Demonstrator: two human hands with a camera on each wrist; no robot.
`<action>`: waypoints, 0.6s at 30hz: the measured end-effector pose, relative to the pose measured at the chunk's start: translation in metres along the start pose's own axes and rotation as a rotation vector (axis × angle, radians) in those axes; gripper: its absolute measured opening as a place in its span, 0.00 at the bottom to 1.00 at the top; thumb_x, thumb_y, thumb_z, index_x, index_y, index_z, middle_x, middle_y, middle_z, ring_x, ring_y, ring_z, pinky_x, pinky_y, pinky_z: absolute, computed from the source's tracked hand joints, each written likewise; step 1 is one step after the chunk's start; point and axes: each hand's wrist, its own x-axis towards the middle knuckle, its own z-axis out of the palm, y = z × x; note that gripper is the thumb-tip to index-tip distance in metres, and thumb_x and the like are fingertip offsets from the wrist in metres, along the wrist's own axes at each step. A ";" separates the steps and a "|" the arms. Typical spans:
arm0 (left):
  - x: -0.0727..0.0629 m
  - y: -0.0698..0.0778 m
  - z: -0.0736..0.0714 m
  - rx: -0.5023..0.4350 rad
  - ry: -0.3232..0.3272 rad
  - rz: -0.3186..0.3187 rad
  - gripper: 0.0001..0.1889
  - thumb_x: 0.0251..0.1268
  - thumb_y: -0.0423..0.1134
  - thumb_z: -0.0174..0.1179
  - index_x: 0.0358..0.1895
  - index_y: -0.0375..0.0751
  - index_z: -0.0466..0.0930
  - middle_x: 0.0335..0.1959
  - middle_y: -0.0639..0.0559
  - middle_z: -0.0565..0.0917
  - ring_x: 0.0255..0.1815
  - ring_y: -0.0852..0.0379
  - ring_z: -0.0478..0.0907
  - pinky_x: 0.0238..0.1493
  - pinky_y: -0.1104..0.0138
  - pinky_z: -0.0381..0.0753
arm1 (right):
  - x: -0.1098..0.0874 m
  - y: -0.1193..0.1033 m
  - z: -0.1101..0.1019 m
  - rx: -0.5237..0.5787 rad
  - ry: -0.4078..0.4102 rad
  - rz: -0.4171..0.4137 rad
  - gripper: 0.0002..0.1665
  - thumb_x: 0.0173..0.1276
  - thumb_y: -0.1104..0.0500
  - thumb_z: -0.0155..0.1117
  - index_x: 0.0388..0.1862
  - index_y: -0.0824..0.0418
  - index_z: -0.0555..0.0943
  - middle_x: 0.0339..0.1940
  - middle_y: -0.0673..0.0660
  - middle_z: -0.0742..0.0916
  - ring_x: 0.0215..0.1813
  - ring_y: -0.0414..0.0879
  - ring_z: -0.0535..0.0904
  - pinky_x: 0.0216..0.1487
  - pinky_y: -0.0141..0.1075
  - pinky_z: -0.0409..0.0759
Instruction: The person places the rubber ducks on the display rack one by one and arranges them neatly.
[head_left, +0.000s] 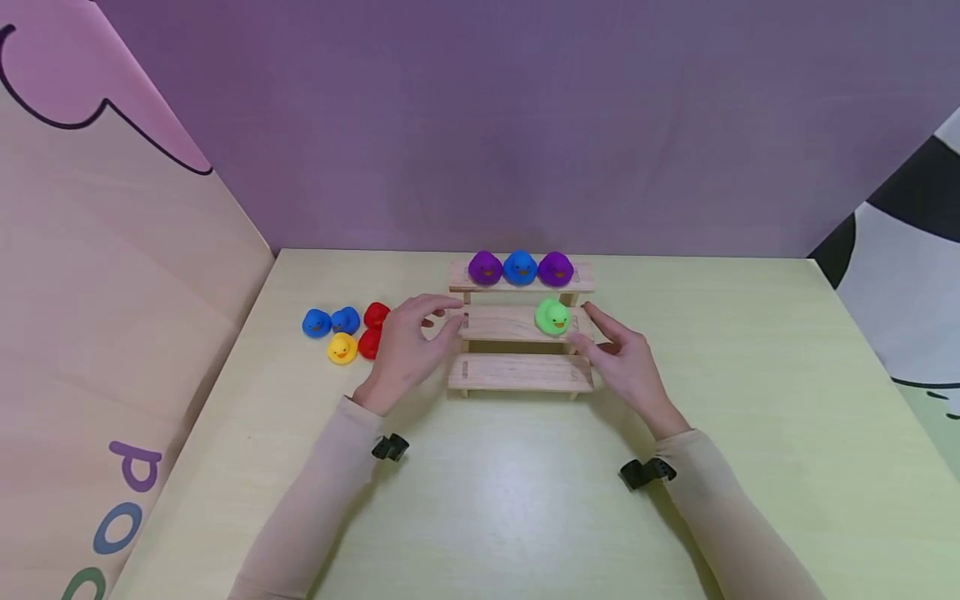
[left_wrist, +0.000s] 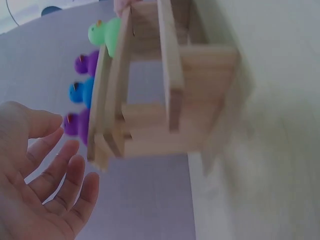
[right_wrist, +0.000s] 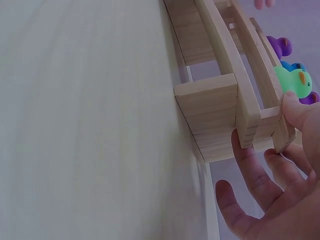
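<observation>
Your left hand (head_left: 408, 346) hovers just off the wooden stand's (head_left: 521, 372) left end, fingers loosely bent and parted — holding nothing; your right hand (head_left: 630, 367) is spread at the other end, fingertips touching wood, thumb beside the green duck (head_left: 552, 317); that duck sits at the middle step's (head_left: 498, 323) right — below two purple ducks (head_left: 484, 268) and a blue one (head_left: 521, 267).

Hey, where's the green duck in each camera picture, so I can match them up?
Head: the green duck sits a little right of centre, on the middle step.
Left wrist: upper left, the topmost duck.
Right wrist: near the right edge, above mid-height.
Shared landmark: the wooden stand under it.
</observation>
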 end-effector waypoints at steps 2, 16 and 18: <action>-0.002 -0.006 -0.006 0.012 0.012 -0.018 0.14 0.75 0.41 0.66 0.59 0.45 0.89 0.56 0.48 0.90 0.55 0.44 0.83 0.55 0.48 0.86 | 0.000 0.000 0.000 -0.005 0.000 -0.001 0.42 0.79 0.42 0.66 0.85 0.51 0.66 0.85 0.61 0.69 0.56 0.64 0.89 0.41 0.25 0.84; -0.017 -0.046 -0.041 0.068 0.097 -0.084 0.13 0.74 0.40 0.68 0.57 0.44 0.90 0.55 0.45 0.90 0.51 0.42 0.86 0.47 0.52 0.86 | 0.001 0.002 0.000 -0.010 0.004 0.004 0.41 0.78 0.41 0.66 0.85 0.50 0.66 0.84 0.60 0.70 0.49 0.47 0.89 0.40 0.26 0.84; -0.021 -0.051 -0.046 0.074 0.104 -0.091 0.14 0.74 0.39 0.68 0.57 0.43 0.90 0.55 0.44 0.90 0.50 0.42 0.86 0.47 0.50 0.87 | 0.001 0.002 0.000 -0.012 0.007 0.004 0.42 0.78 0.41 0.66 0.85 0.50 0.66 0.84 0.60 0.70 0.51 0.54 0.90 0.39 0.27 0.84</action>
